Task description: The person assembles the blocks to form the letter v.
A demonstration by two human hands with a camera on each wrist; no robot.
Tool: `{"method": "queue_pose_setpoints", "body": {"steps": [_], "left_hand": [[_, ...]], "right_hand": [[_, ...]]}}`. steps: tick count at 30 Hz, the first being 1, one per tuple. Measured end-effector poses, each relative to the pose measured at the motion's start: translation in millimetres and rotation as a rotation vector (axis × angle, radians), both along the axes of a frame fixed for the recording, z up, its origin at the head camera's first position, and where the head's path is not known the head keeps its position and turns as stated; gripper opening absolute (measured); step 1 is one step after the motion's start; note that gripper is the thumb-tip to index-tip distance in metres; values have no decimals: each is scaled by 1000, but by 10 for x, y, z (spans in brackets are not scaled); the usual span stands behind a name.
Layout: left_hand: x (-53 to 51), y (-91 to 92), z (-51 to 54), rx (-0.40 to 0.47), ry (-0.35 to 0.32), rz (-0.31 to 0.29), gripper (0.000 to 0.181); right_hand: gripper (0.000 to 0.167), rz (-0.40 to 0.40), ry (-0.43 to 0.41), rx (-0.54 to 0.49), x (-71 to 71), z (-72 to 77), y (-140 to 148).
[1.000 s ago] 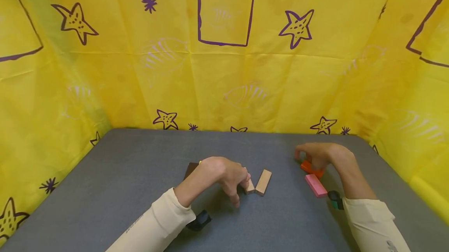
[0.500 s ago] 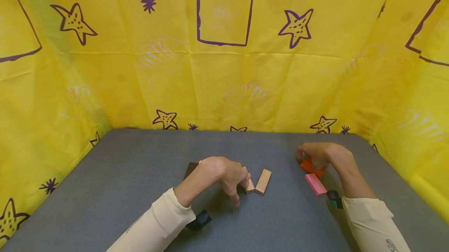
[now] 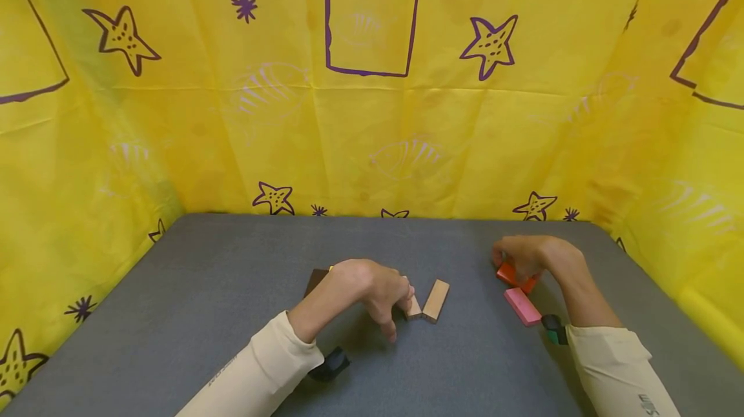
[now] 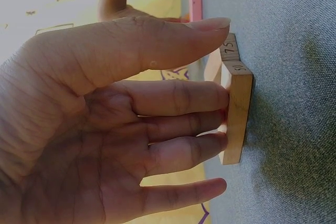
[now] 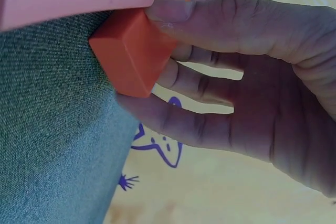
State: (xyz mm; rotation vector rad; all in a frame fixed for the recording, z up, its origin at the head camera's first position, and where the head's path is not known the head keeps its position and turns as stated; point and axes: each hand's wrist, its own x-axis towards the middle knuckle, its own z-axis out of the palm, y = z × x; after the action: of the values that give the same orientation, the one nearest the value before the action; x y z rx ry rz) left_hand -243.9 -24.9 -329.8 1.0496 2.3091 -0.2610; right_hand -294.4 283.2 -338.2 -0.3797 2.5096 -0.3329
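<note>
Head view. From where I stand, the person's left hand (image 3: pixel 380 291) is loosely bent over the grey surface (image 3: pixel 453 365). At its three o'clock lie two plain wooden blocks, the half-hidden block (image 3: pixel 413 310) and the fully visible block (image 3: pixel 436 301), splayed in a V. A dark brown block (image 3: pixel 315 279) sits at nine o'clock, partly behind the forearm. Between two and three o'clock, well apart, the right hand (image 3: pixel 529 255) is over a red-orange block (image 3: pixel 514 277); a pink block (image 3: pixel 523 306) lies just beside that at six o'clock.

Left wrist view. Fingers are extended and spread, gripping nothing; the middle tips appear to meet a wooden block marked 50. The end marked 75 shows at eleven o'clock from it.

Right wrist view. Thumb and fingers pinch the red-orange block, the gap only as wide as the block (whether it is off the surface, I cannot tell). The pink block overlaps it at ten o'clock.

Assessment. Good practice here, I judge, is an even pinch, keeping the pink block undisturbed, with light left fingertips so the V does not skid.

Containers: none identified, hence no contents recorded.
</note>
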Motion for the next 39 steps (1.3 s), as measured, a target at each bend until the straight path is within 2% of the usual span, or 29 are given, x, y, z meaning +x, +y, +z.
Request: {"method": "queue_pose_setpoints", "body": {"steps": [12,20,26,31,39], "left_hand": [[21,-4,-5,18,-2,27,60],[26,-6,-5,20,-13,36,61],[28,-8,-3,25,-18,41,60],[26,-9,-1,27,-11,39,59],[23,-11,-10,33,-13,36,58]], "right_hand": [[44,9,5,-20,-3,-6,28],[40,41,48,-6,-4,1,44],[36,127,123,-13,-18,64,67],[30,204,217,-96,-53,110,73],[23,279,286,-264,-75,127,-20]]}}
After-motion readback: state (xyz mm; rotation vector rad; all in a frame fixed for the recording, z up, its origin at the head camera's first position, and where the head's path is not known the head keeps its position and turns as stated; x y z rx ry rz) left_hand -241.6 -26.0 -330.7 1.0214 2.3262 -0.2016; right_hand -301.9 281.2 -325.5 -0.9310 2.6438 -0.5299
